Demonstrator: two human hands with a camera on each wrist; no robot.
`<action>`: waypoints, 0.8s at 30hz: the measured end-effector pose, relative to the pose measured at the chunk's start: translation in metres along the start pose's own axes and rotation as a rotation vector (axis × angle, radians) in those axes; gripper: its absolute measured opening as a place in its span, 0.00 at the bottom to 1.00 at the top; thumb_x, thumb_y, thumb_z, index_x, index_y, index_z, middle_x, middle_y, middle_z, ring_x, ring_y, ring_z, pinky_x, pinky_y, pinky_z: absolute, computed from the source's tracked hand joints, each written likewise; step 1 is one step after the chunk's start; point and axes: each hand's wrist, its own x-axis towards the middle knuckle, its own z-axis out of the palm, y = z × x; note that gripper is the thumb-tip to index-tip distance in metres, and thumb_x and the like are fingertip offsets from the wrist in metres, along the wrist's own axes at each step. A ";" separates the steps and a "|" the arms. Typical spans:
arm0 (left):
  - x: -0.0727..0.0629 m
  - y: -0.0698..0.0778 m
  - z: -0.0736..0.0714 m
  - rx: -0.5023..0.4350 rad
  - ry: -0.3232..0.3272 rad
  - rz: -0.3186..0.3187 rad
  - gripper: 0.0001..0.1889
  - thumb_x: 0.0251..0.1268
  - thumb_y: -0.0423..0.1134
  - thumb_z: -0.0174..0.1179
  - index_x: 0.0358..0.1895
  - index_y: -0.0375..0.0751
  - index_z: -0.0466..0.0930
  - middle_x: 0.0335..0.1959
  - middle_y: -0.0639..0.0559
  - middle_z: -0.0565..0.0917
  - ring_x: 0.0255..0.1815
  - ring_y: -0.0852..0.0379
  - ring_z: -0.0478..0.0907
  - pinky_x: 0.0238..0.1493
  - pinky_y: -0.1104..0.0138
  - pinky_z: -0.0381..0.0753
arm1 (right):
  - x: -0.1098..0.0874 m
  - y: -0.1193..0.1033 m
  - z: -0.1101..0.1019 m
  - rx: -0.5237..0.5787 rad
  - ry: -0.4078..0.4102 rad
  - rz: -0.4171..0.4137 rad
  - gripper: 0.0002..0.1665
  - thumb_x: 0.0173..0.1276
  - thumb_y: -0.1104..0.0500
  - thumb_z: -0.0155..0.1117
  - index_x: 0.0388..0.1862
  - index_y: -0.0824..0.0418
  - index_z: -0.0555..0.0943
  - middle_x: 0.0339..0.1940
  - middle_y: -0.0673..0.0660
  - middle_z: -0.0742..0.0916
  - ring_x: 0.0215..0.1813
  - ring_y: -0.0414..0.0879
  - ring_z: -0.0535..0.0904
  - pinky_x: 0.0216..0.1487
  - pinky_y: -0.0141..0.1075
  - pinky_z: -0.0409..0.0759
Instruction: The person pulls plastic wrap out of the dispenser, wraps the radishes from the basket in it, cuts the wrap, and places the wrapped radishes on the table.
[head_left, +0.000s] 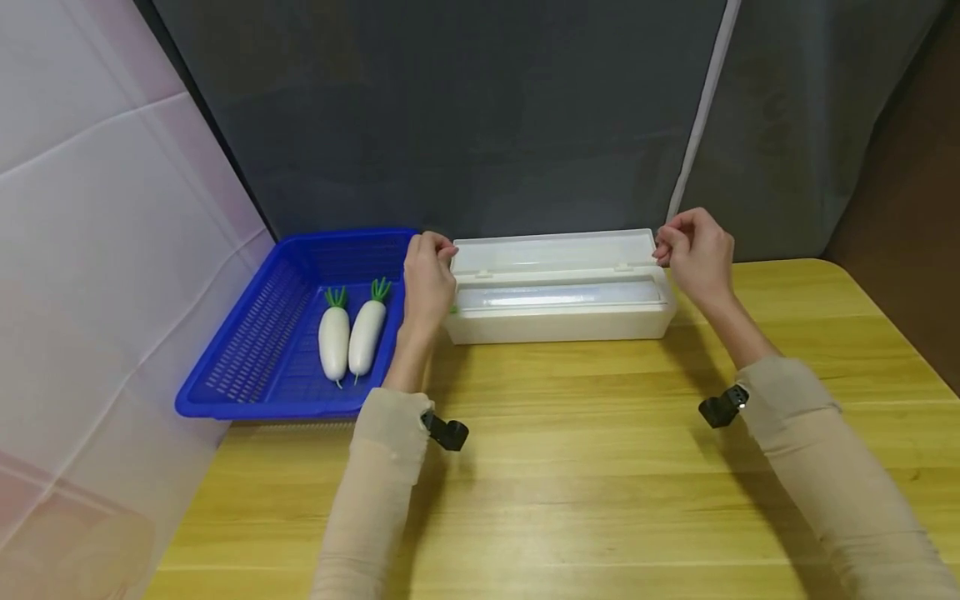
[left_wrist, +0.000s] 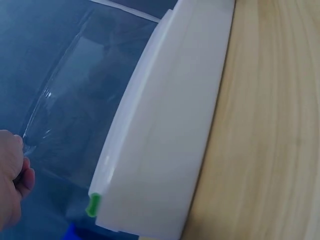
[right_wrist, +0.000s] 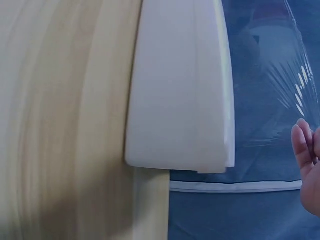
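A white cling film dispenser box [head_left: 562, 326] lies lengthwise before me, its lid [head_left: 555, 252] tipped back and a film roll [head_left: 558, 295] inside. A clear sheet of cling film [left_wrist: 67, 100] stretches out from the box, creased toward the fingers. My left hand [head_left: 429, 279] pinches one corner of the film by the box's left end. At the right end, my right hand [head_left: 699, 254] pinches the other corner, where fan-like wrinkles gather in the film [right_wrist: 285, 80]. In the head view the film is hard to make out.
To the left stands a blue plastic basket [head_left: 225, 410] with two white radishes [head_left: 334, 342] in it, close to my left forearm. A green piece [left_wrist: 93, 205] sits at the box's left end. Behind the wooden table [head_left: 570, 483] hangs a dark cloth [head_left: 450, 108].
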 end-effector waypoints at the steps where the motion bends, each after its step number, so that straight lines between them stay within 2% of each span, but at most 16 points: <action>1: 0.001 0.000 -0.001 0.000 -0.001 0.007 0.06 0.75 0.29 0.55 0.38 0.27 0.77 0.36 0.35 0.76 0.42 0.37 0.75 0.47 0.51 0.75 | 0.001 -0.001 -0.001 0.000 0.003 -0.001 0.07 0.76 0.65 0.59 0.43 0.70 0.76 0.34 0.69 0.85 0.21 0.27 0.76 0.28 0.18 0.76; 7: 0.009 0.004 -0.007 -0.005 -0.002 0.051 0.06 0.74 0.29 0.56 0.38 0.26 0.76 0.36 0.34 0.76 0.42 0.37 0.74 0.47 0.51 0.74 | 0.007 -0.008 -0.004 -0.013 0.038 -0.018 0.08 0.76 0.64 0.59 0.43 0.71 0.76 0.34 0.68 0.85 0.22 0.28 0.76 0.29 0.18 0.76; 18: 0.025 0.017 -0.022 -0.003 0.008 0.128 0.06 0.73 0.28 0.57 0.38 0.26 0.76 0.36 0.33 0.76 0.43 0.38 0.75 0.48 0.52 0.75 | 0.013 -0.025 -0.014 0.006 0.070 -0.007 0.06 0.77 0.61 0.59 0.43 0.65 0.77 0.32 0.55 0.84 0.24 0.32 0.78 0.34 0.20 0.78; 24: 0.031 0.025 -0.032 -0.008 0.017 0.154 0.07 0.74 0.29 0.55 0.38 0.26 0.75 0.36 0.33 0.76 0.43 0.38 0.74 0.47 0.52 0.74 | 0.018 -0.035 -0.018 0.039 0.089 -0.011 0.07 0.77 0.59 0.58 0.44 0.63 0.78 0.31 0.52 0.83 0.26 0.34 0.79 0.36 0.21 0.79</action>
